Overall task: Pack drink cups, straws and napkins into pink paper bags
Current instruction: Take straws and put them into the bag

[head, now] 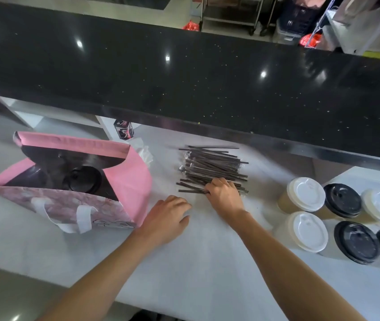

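straws step: i'm closing my right hand on the wrapped straws; left hand is resting open; next i'm carrying them toward 9 o'clock into the pink paper bag.

**Counts on the bench**

- Pink paper bag: 1, standing open.
- Cups inside the bag: 1 black lid visible; rest of the interior too dark to tell.
- Cups outside the bag, right side: 7 in view. 3 white lids, 4 black lids, one of those black ones only a sliver at the frame edge.
- Straws: 1 loose pile, dark, wrapped; dozens, too many and too overlapped to count.
- Napkins: 1 white bunch behind the bag, sheet count not readable.
- Hands: 2.
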The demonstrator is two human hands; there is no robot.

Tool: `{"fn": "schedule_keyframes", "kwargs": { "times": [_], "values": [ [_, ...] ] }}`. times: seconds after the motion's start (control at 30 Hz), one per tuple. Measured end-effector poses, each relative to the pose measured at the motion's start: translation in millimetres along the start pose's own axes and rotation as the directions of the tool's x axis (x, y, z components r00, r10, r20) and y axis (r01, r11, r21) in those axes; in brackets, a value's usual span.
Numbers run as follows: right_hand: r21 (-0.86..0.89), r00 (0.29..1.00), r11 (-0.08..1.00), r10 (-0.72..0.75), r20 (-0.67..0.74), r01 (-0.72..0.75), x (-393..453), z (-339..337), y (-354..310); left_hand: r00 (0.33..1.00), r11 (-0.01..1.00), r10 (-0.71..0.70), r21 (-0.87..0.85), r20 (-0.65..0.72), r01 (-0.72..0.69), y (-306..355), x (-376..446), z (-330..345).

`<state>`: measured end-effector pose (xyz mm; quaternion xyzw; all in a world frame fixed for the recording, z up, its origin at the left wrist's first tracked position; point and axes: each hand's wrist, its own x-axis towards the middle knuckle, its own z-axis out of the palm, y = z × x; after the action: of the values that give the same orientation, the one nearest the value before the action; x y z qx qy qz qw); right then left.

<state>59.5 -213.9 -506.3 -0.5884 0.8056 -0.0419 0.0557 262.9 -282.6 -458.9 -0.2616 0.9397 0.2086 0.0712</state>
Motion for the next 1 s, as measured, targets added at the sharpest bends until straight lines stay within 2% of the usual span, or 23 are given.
{"fn": "schedule_keyframes", "kwargs": {
  "times": [0.13, 0.5, 0.6, 0.73, 1.0],
  "values": [
    [-0.003, 1.0, 1.0, -0.008, 0.003, 0.008, 2.8, 1.0, 2.6, 1.0, 1.0, 0.012, -0.011, -0.011, -0.012, 1.8, 0.4, -0.6],
    [-0.126, 0.989, 0.987, -0.088, 0.12, 0.103, 12.5, -6.4, 3.3, 1.0, 1.0, -0.01, -0.009, 0.009, 0.01, 3.4, -3.7, 1.7],
    [-0.137, 0.987, 0.982, -0.119, 0.104, 0.132, 11.2, -5.9, 4.6, 1.0, 1.0, -0.021, -0.013, 0.003, 0.022, 3.7, -6.8, 2.2],
    [-0.042, 0.991, 0.992, -0.116, 0.067, 0.119, 4.4, -7.6, 3.9, 1.0, 1.0, -0.026, -0.017, -0.012, 0.025, 4.7, -11.5, 3.4],
    [0.216, 0.999, 0.975, 0.041, 0.033, -0.047, -3.8, -21.1, 4.1, 0.999, 1.0, -0.022, 0.009, -0.026, 0.022, 11.0, -21.0, 1.0]
  ]
}}
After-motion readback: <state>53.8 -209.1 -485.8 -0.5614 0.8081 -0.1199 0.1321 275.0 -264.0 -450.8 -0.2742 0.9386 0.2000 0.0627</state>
